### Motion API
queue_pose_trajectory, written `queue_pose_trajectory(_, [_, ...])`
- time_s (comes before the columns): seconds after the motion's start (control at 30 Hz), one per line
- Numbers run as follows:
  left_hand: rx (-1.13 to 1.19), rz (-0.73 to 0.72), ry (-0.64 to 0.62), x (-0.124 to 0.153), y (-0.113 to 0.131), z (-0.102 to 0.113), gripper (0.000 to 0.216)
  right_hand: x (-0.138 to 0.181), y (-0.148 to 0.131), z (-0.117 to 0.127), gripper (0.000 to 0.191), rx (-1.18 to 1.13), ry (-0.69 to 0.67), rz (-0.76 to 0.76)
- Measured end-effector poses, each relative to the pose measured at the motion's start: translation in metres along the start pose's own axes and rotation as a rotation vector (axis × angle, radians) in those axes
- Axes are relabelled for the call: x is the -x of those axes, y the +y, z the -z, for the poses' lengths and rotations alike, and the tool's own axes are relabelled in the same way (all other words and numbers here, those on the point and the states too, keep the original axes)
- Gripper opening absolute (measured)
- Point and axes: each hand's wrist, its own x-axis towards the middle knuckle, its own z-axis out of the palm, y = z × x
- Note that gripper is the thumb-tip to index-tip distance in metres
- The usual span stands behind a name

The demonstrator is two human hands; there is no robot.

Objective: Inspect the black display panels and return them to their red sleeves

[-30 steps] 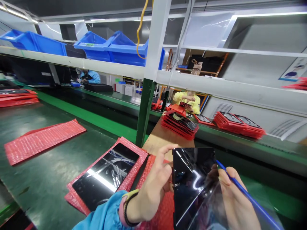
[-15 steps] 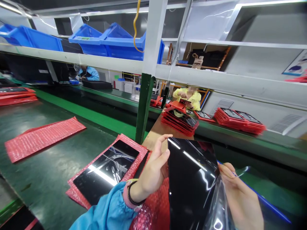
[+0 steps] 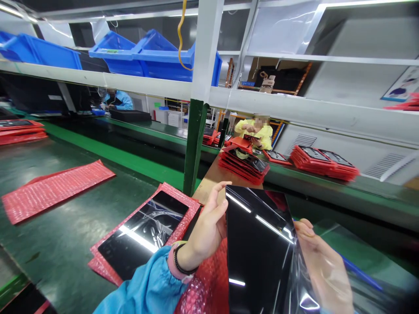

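Note:
I hold a glossy black glass panel [image 3: 258,253] upright in front of me. My left hand [image 3: 206,231] grips its left edge, fingers stretched along it. My right hand [image 3: 322,266] pinches a clear protective film [image 3: 314,288] that is peeling off the panel's right side; a blue pen [image 3: 358,272] runs out from that hand to the right. Red bubble wrap [image 3: 206,288] lies under the panel.
Another black panel [image 3: 144,235] rests on red bubble wrap to the left, and a flat red bubble bag [image 3: 55,187] lies farther left on the green belt [image 3: 75,235]. A green post [image 3: 193,144] stands ahead. A person in yellow [image 3: 255,133] works behind stacked red-wrapped panels [image 3: 244,163]. Blue bins [image 3: 147,54] sit overhead.
The panel has tilted and swung toward me, now showing a darker face. My right hand has pulled the clear film farther off its right side. My left hand has stayed on the left edge.

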Motion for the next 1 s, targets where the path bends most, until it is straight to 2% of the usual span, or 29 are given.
queue_pose_trajectory(0.13, [0.002, 0.028, 0.005, 0.000, -0.001, 0.002, 0.037, -0.003, 0.004, 0.005, 0.024, -0.051, 0.047, -0.124])
queue_pose_trajectory(0.3, [0.002, 0.039, 0.014, -0.002, -0.003, 0.005, 0.033, 0.005, 0.002, -0.003, 0.041, -0.148, 0.285, -0.242])
queue_pose_trajectory(0.37, [0.005, 0.032, 0.013, -0.003, -0.002, 0.005, 0.031, 0.007, 0.001, -0.005, 0.045, -0.125, 0.319, -0.275])
queue_pose_trajectory(0.47, [0.003, 0.039, 0.023, -0.005, -0.001, 0.005, 0.033, 0.005, 0.002, -0.007, 0.050, -0.042, 0.321, -0.294])
queue_pose_trajectory(0.6, [0.008, 0.065, 0.027, 0.001, -0.003, 0.001, 0.046, -0.002, 0.005, -0.007, 0.049, -0.028, 0.322, -0.266])
queue_pose_trajectory(0.73, [0.098, 0.105, -0.099, 0.015, -0.004, -0.010, 0.051, -0.004, 0.005, -0.007, 0.049, -0.117, 0.301, -0.296])
queue_pose_trajectory(0.9, [0.237, 0.101, -0.251, 0.024, -0.002, -0.018, 0.085, 0.001, 0.005, -0.012, 0.050, -0.222, 0.268, -0.353])
queue_pose_trajectory(1.0, [0.223, 0.089, -0.301, 0.024, -0.002, -0.019, 0.094, 0.003, 0.004, -0.014, 0.050, -0.244, 0.233, -0.341])
